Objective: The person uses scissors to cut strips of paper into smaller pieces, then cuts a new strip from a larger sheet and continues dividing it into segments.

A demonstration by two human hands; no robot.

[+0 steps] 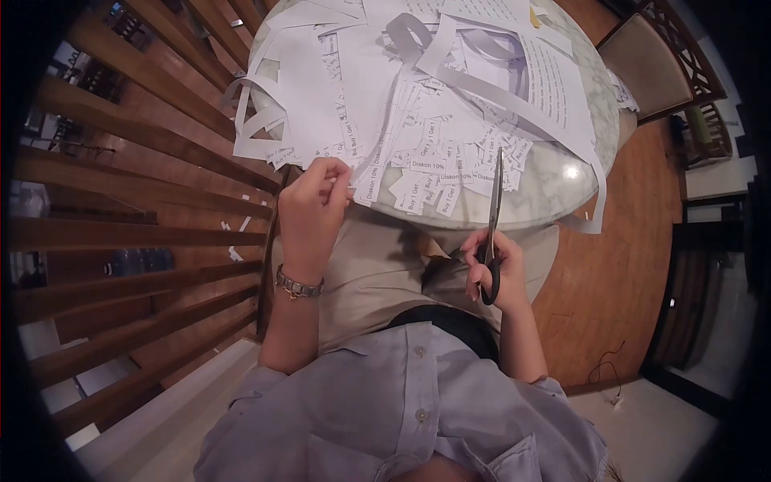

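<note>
My left hand [313, 205] is closed in a pinch at the near left edge of the table. Its fingertips meet the lower end of a long printed paper strip [374, 173] with "Diskon 10%" on it. In my right hand [504, 277] is a pair of scissors [495, 197] with black handles, blades pointing up and away over the table edge. The blades look closed or nearly so. Between my hands lie many small cut paper coupons [428, 164], reading "Diskon 10%" and "Buy 1 Get 1", loosely piled.
Printed sheets [554, 88] and curled blank paper offcuts [482, 84] cover much of the round marble table [554, 181]. Wooden slats [136, 233] stand close on the left. A chair [650, 60] is at the far right. Paper scraps [235, 253] lie on the floor beyond the slats.
</note>
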